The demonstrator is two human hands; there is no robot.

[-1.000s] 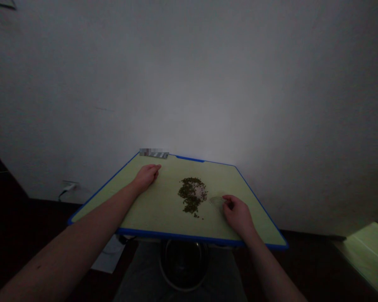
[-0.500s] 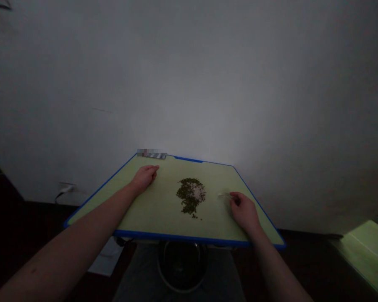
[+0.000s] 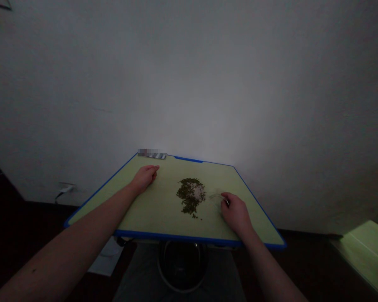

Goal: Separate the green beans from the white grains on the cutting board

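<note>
My left hand [image 3: 145,178] rests on the left part of a pale green board, fingers curled in, with no object visible in it. My right hand [image 3: 236,210] is closed at the right of the board, pinching a thin, pale, see-through tool [image 3: 216,196] that is blurred; its exact kind is unclear. The tool points left at a heap of small green beans or seeds [image 3: 189,197]. Whitish grains [image 3: 198,192] lie in a patch on the heap's right side. A gap shows between the tool and the heap.
The blue-edged board [image 3: 166,222] stands against a grey wall [image 3: 189,84]. A flat striped item [image 3: 156,155] lies at its far left corner. Below the near edge, a dark round metal bowl [image 3: 182,268] sits at my lap. A plug and cable [image 3: 65,191] are on the left wall.
My right hand has moved left with the thin tool, closer to the heap. My left hand and the heap look the same.
</note>
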